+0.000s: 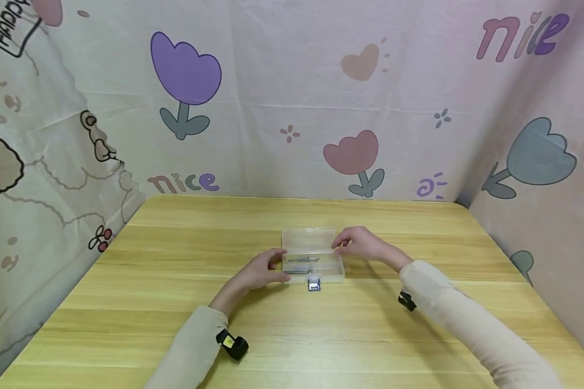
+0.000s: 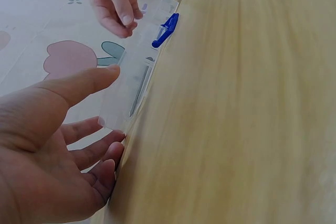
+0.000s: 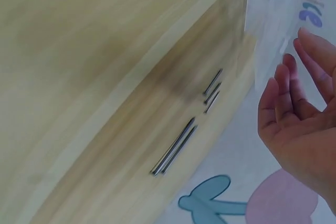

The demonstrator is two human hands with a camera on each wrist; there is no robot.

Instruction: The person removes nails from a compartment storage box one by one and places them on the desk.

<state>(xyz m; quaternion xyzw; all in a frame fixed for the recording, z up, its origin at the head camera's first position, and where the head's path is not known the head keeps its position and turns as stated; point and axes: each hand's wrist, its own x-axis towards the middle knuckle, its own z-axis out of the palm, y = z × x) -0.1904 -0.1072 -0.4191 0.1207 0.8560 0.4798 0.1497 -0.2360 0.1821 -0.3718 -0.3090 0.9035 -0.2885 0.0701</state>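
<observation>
Both forearms, clad in cream sleeves, are extended forward over the middle of the worktop. The left hand (image 1: 261, 270) is held with fingers relaxed and thumb spread apart. The right hand (image 1: 359, 244) is raised slightly, its fingers loosely bent, nothing being gripped.

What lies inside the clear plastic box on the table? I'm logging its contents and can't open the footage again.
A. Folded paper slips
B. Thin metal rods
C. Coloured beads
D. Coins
B: through the clear plastic box the head view shows slim grey metal rods lying lengthwise in its compartments, and the right wrist view shows the same rods close up, some long, some short.
</observation>
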